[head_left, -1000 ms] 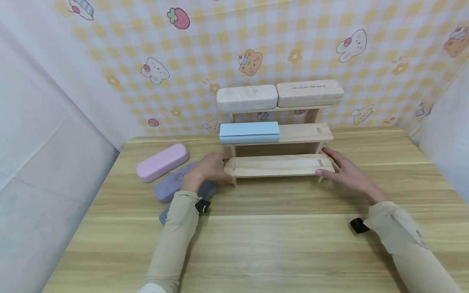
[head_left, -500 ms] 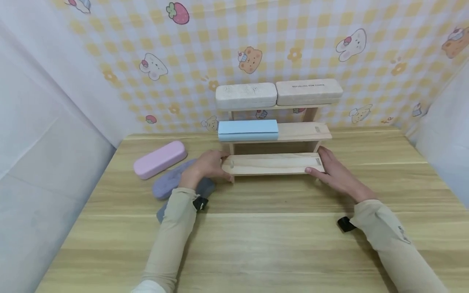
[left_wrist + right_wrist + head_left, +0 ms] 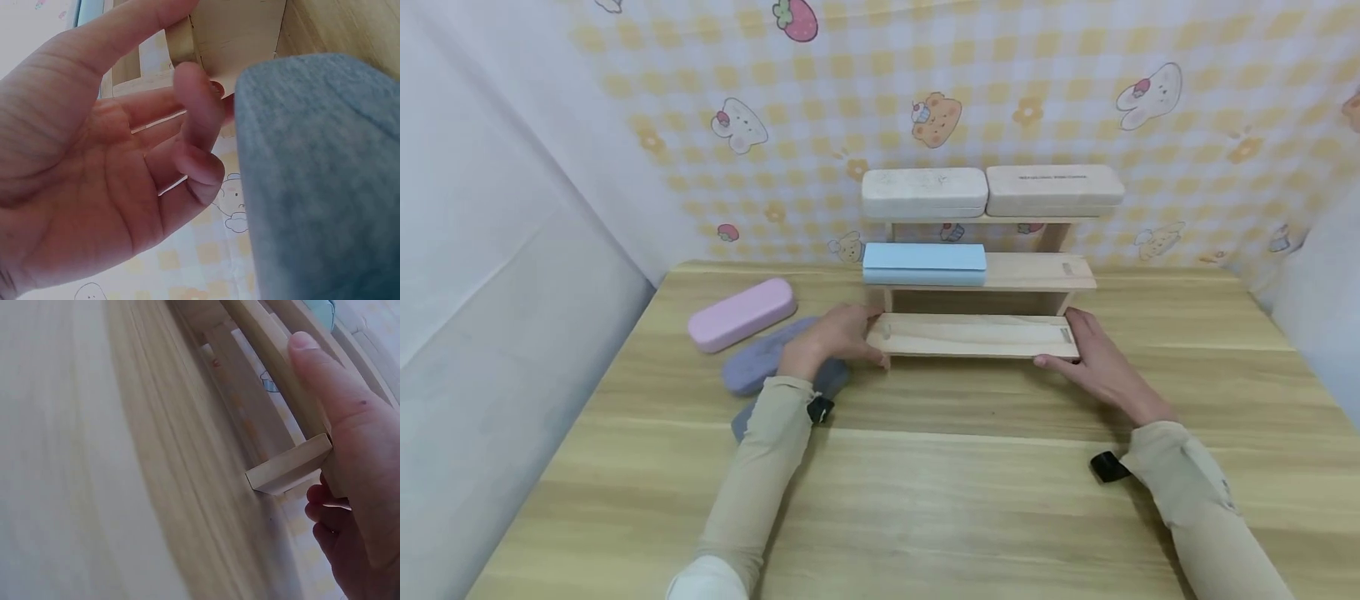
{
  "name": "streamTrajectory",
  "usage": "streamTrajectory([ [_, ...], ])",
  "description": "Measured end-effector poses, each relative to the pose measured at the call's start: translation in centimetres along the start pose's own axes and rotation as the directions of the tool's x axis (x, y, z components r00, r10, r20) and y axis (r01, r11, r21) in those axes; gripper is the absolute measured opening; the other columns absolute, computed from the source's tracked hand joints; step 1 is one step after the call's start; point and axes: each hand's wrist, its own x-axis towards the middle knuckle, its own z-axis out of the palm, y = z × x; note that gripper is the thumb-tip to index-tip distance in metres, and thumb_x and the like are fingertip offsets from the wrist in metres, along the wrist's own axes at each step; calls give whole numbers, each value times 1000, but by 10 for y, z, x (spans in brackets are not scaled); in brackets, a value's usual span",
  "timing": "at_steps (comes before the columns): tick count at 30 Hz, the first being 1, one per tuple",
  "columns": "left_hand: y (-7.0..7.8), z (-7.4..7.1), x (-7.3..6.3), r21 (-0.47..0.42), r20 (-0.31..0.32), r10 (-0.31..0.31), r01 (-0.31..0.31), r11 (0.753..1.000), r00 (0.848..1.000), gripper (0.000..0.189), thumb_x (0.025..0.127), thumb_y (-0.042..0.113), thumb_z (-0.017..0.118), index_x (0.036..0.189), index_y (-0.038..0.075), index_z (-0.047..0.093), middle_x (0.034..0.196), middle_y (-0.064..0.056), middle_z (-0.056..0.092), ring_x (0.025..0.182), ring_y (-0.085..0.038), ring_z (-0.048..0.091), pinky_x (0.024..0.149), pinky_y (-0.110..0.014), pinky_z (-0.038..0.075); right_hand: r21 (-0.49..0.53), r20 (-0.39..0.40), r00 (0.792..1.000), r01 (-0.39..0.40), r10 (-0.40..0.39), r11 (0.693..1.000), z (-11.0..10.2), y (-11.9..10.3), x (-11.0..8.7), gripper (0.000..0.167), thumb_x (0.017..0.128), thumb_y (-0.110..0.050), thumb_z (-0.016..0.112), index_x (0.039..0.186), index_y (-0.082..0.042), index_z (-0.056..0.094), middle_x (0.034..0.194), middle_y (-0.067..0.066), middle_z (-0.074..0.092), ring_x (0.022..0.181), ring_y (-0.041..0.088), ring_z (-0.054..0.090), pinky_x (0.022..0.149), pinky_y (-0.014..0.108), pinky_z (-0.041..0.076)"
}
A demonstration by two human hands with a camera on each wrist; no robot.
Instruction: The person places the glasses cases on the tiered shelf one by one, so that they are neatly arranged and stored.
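Note:
A three-tier wooden rack (image 3: 970, 336) stands on the table against the patterned cloth. My left hand (image 3: 842, 335) grips the left end of its lowest board, thumb at the front edge. At the right end of that board, my right hand (image 3: 1105, 367) holds on; the right wrist view shows its thumb along the board's front edge and its fingers curled behind. On the middle board's left half lies a light blue case (image 3: 923, 265). The top board carries a whitish case (image 3: 923, 193) and a beige case (image 3: 1055, 191), side by side.
Left of the rack lie a pink case (image 3: 742, 315), a purple case (image 3: 760, 367) and a grey-blue case (image 3: 325, 175). My left forearm partly covers the last two. The wooden table (image 3: 925, 517) extends toward me. A white sheet (image 3: 512, 250) hangs at the left.
My right hand has moved left and now covers more of the lowest board's right end. The left hand keeps its hold on the rack. The head view has shifted slightly.

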Motion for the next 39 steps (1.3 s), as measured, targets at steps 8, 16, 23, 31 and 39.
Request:
streamTrajectory([
  [8, 4, -3, 4, -1, 29, -10, 10, 1000, 1000, 86, 73, 32, 79, 139, -4, 37, 133, -20, 48, 122, -34, 44, 104, -40, 33, 201, -128, 980, -123, 150, 972, 9, 6, -5, 91, 74, -29, 79, 142, 3, 27, 133, 25, 38, 116, 39, 39, 92, 54, 31],
  [16, -7, -32, -25, -80, -38, -36, 33, 996, 999, 81, 83, 33, 67, 145, 1, 26, 143, -19, 36, 129, -35, 35, 106, -46, 28, 210, -159, 977, -103, 138, 972, 14, 8, -2, 90, 74, -28, 79, 142, 2, 28, 134, 25, 37, 117, 40, 38, 92, 55, 30],
  [23, -38, -63, -63, -144, -155, -120, 98, 985, 981, 71, 90, 36, 59, 144, 1, 29, 138, -21, 42, 119, -38, 46, 98, -48, 37, 203, -168, 976, -107, 142, 973, 13, 7, -2, 91, 73, -28, 80, 143, 1, 29, 136, 24, 37, 119, 40, 36, 95, 56, 29],
  [31, -97, -75, -110, -340, -340, -208, 87, 936, 917, 71, 91, 37, 57, 146, 5, 26, 137, -21, 44, 118, -39, 47, 96, -52, 36, 202, -155, 979, -97, 130, 975, 12, 3, 0, 91, 74, -29, 79, 143, 2, 27, 137, 25, 36, 121, 43, 34, 96, 58, 28],
  [39, -149, -63, -142, -571, -418, -391, 98, 815, 820, 77, 90, 34, 61, 150, 12, 18, 147, -18, 28, 131, -40, 29, 103, -53, 25, 209, -157, 976, -117, 152, 971, 15, 6, -4, 92, 74, -28, 79, 144, 1, 27, 137, 25, 35, 121, 42, 34, 96, 57, 27],
])
